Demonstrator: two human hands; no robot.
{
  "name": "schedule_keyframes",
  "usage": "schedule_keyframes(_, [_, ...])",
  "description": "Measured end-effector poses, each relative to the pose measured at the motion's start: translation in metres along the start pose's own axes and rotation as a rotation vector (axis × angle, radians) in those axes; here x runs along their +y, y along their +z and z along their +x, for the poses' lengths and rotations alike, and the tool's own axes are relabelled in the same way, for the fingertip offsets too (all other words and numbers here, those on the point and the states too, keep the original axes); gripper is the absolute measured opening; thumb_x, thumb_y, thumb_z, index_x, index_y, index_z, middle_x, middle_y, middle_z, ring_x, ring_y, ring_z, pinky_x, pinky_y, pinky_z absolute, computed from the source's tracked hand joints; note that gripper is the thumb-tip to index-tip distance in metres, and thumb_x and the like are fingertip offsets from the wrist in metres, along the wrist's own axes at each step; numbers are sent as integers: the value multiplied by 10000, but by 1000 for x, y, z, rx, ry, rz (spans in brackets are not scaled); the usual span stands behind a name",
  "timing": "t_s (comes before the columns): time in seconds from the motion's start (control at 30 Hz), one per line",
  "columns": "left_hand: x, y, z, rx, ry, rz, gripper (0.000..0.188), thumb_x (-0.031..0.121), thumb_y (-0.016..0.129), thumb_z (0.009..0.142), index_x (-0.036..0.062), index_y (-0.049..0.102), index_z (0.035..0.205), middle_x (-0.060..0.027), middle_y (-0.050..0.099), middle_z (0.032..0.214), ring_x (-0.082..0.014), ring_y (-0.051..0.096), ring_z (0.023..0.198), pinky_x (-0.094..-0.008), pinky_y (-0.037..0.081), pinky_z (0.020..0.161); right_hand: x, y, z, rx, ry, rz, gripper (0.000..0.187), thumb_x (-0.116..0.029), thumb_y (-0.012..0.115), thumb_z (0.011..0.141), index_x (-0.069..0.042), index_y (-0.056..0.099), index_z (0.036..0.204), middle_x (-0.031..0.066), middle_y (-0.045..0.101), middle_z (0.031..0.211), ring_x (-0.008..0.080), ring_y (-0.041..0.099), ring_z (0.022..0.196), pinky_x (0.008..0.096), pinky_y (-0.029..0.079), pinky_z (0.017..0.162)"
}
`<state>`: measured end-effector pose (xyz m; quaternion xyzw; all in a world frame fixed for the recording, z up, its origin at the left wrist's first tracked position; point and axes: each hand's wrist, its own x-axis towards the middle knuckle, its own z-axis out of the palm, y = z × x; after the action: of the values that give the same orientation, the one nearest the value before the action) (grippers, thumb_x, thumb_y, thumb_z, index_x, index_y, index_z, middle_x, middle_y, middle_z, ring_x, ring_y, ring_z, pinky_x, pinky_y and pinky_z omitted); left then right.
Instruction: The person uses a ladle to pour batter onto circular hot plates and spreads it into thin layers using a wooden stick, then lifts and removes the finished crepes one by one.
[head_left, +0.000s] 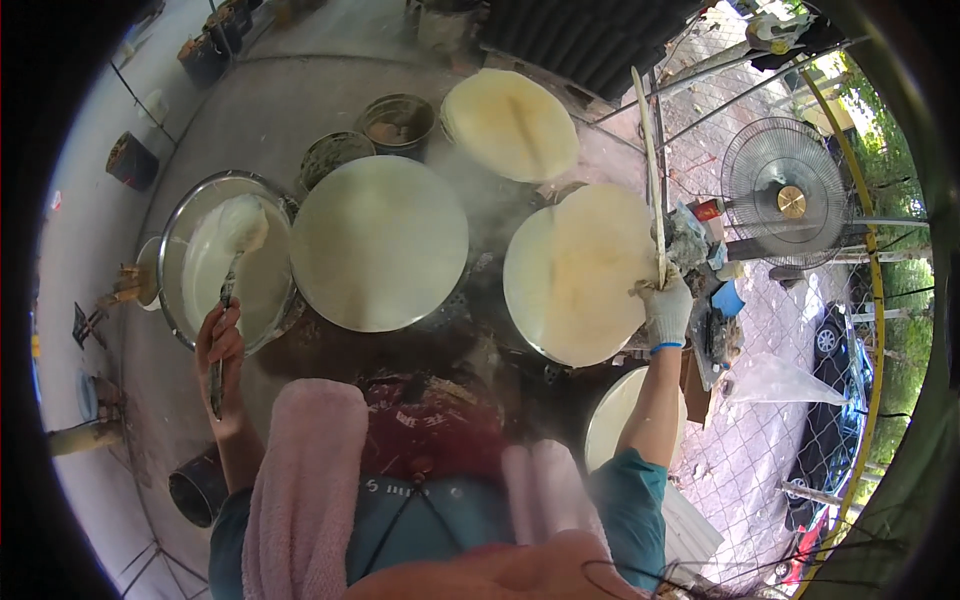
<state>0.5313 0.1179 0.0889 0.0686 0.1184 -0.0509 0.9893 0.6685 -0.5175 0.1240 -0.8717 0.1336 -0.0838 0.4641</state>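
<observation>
My left hand [222, 338] is closed around the dark handle of a ladle [243, 224]. Pale liquid coats the ladle's head, which is over a wide metal basin [172, 300] of white batter; I cannot tell if it touches the batter. In a white glove with a blue cuff, my right hand [666, 308] grips a long thin stick [648, 140] that points away from me. Left of that hand lies a round cream-coloured sheet [600, 270], overlapping a round pale surface [522, 275]. Between the basin and that surface is a smooth round white surface [382, 243] with steam about it.
Farther off is another pale disc [510, 122] with a brownish streak, beside two dark pots [398, 122]. One more round pale surface [615, 420] sits under my right forearm. A large fan [790, 203] and wire fence [760, 430] are at the right. Steam hazes the middle.
</observation>
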Motion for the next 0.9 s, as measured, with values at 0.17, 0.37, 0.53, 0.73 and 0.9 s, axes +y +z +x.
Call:
schedule_keyframes(0.17, [17,-4,2,48,23,-44,279,97,315,974,-136,373,1116,-61,418,693,-111,391,371,-235,314,375,-55,12,-9,30,-64,-257,367,8,644,646,-46,614,1007,51,664,758,116,624,668,260,498,605])
schedule_keyframes(0.37, [49,-21,-3,44,63,99,264,83,341,964,-144,406,1084,-50,407,661,-87,360,340,-199,299,322,-120,18,-1,-5,-109,-180,373,66,633,648,-27,608,1009,41,644,754,108,606,658,248,498,597])
schedule_keyframes(0.53, [53,-22,-11,118,178,158,259,89,346,962,-134,406,1079,-45,404,652,-86,353,327,-196,322,306,-173,-3,64,-211,27,-127,571,114,600,647,42,501,1204,85,612,773,161,607,629,256,512,566])
schedule_keyframes(0.73, [27,-2,-10,195,264,29,235,80,346,959,-122,401,1066,-38,380,641,-97,356,334,-196,318,304,-149,0,223,-300,-33,-550,516,93,618,615,59,556,1126,88,607,779,157,608,647,250,511,571])
schedule_keyframes(0.9, [19,-16,-25,162,347,17,245,87,342,958,-129,384,1066,-46,389,660,-102,350,348,-196,323,323,-227,78,259,-294,-421,-936,396,-59,622,655,-31,614,1050,159,651,837,273,646,758,372,515,677])
